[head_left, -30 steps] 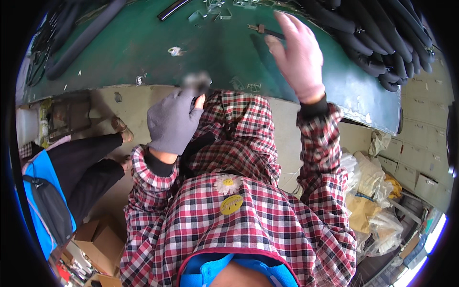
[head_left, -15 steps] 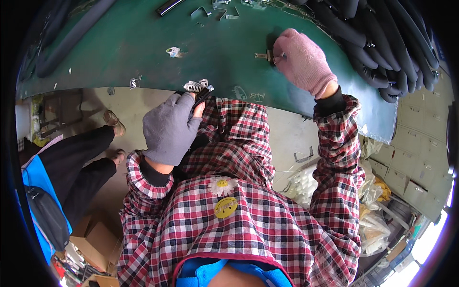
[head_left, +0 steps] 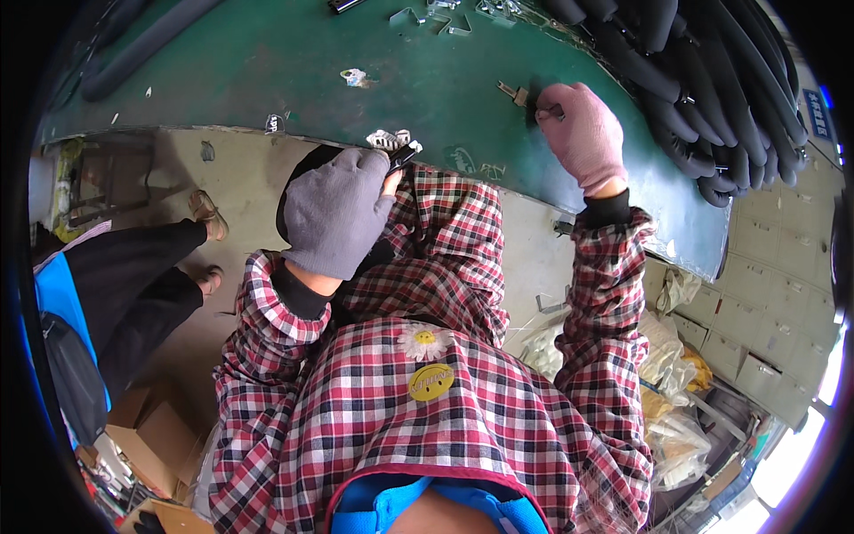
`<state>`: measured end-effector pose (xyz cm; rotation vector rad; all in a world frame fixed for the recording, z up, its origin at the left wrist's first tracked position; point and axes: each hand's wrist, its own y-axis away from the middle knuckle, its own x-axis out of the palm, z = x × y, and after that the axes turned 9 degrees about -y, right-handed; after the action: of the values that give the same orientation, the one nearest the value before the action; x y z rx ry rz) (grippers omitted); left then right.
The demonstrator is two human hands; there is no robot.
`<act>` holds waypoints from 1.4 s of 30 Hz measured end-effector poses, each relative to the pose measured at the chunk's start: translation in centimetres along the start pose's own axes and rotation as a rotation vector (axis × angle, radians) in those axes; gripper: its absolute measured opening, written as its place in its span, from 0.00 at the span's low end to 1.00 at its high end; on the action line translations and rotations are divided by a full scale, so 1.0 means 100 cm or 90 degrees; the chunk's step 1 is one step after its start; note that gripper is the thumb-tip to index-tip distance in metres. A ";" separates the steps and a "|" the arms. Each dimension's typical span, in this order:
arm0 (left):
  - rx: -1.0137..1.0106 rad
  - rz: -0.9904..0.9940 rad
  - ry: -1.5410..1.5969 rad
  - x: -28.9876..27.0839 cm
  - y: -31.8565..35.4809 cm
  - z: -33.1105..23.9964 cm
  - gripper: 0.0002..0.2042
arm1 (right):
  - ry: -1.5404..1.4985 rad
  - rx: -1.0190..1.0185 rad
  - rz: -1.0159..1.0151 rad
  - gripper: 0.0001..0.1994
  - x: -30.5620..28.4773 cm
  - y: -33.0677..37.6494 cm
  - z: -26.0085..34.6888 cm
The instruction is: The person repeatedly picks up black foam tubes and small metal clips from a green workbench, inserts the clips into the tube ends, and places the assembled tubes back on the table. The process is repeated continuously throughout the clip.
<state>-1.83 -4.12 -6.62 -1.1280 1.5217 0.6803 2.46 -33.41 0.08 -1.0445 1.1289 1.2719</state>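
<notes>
- My left hand (head_left: 338,209), grey-gloved, is pinching a black piece (head_left: 405,158) with a pale end, right by the near edge of the worktop (head_left: 294,80).
- Danger spot: if that pinch is slackening, the piece could be dropping towards my lap.
- Over right, my pink-gloved right hand (head_left: 583,138) is clenching, fingers seemingly wrapping the dark handle of a metal-tipped tool (head_left: 512,92); how firmly, I cannot tell.
- An off-centre grip could be twisting that tip askew.
- Black padded tubes (head_left: 703,107) are crowding my right; swinging wide could be snagging my knuckles.
</notes>
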 end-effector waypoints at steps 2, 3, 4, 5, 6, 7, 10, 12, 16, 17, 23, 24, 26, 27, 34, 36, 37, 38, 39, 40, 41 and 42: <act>-0.004 0.008 0.004 0.002 -0.002 0.000 0.13 | 0.052 -0.064 0.054 0.09 -0.009 -0.008 -0.001; -0.005 0.011 0.001 0.004 -0.001 -0.001 0.13 | 0.036 -0.025 0.107 0.09 -0.011 -0.013 0.000; -0.006 0.014 -0.002 0.005 -0.001 -0.001 0.13 | 0.019 0.015 0.160 0.10 -0.011 -0.018 0.003; -0.009 0.016 -0.003 0.005 -0.001 -0.001 0.13 | 0.005 0.052 0.214 0.10 -0.013 -0.022 0.007; -0.006 0.007 0.002 0.005 -0.001 -0.001 0.13 | -0.016 0.056 0.225 0.08 -0.018 -0.019 0.012; -0.004 -0.002 0.006 0.006 -0.001 0.000 0.13 | -0.038 -0.002 0.153 0.08 -0.014 -0.013 0.012; -0.007 -0.008 0.025 0.004 -0.001 -0.002 0.13 | -0.090 -0.138 -0.054 0.07 0.007 0.012 0.001; -0.018 -0.005 0.023 -0.001 0.002 -0.002 0.13 | -0.107 -0.156 -0.107 0.06 0.010 0.023 0.002; -0.008 -0.001 0.032 -0.006 0.004 0.000 0.13 | -0.556 -0.017 0.058 0.08 -0.007 0.039 0.019; -0.002 -0.009 0.040 -0.007 0.005 0.001 0.13 | -0.645 -0.089 0.117 0.10 -0.005 0.039 0.020; 0.004 0.008 0.044 -0.014 0.012 0.004 0.14 | -0.485 -0.329 0.271 0.08 -0.011 0.012 0.042; 0.005 0.017 0.033 -0.016 0.012 0.004 0.14 | -0.482 -0.309 0.287 0.08 -0.010 0.008 0.042; 0.008 0.015 0.040 -0.019 0.013 0.002 0.14 | -0.437 -0.303 0.335 0.08 -0.018 0.002 0.046; 0.009 0.014 0.043 -0.021 0.014 0.001 0.14 | -0.415 -0.300 0.359 0.08 -0.021 0.000 0.047; 0.029 0.006 0.065 -0.028 0.016 -0.003 0.13 | -0.395 -0.316 0.366 0.08 -0.025 -0.004 0.050; 0.028 0.018 0.068 -0.029 0.015 -0.004 0.13 | -0.435 -0.282 0.405 0.07 -0.024 -0.005 0.047; 0.033 0.016 0.070 -0.030 0.015 -0.003 0.13 | -0.454 -0.265 0.424 0.07 -0.023 -0.005 0.045; 0.035 0.015 0.072 -0.030 0.015 -0.003 0.13 | -0.462 -0.261 0.423 0.07 -0.023 -0.005 0.045; 0.037 0.013 0.073 -0.031 0.015 -0.003 0.13 | -0.469 -0.256 0.422 0.07 -0.023 -0.005 0.044; 0.038 0.017 0.070 -0.032 0.016 -0.003 0.14 | -0.477 -0.252 0.420 0.07 -0.023 -0.005 0.044; 0.040 0.021 0.066 -0.032 0.016 -0.003 0.14 | -0.474 -0.260 0.421 0.07 -0.023 -0.006 0.044; 0.042 0.024 0.063 -0.032 0.016 -0.003 0.14 | -0.471 -0.269 0.423 0.07 -0.025 -0.007 0.045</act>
<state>-3.53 -2.79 -3.67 -1.0995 1.6411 0.6039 3.40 -29.43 3.20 -0.3778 0.6357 2.2553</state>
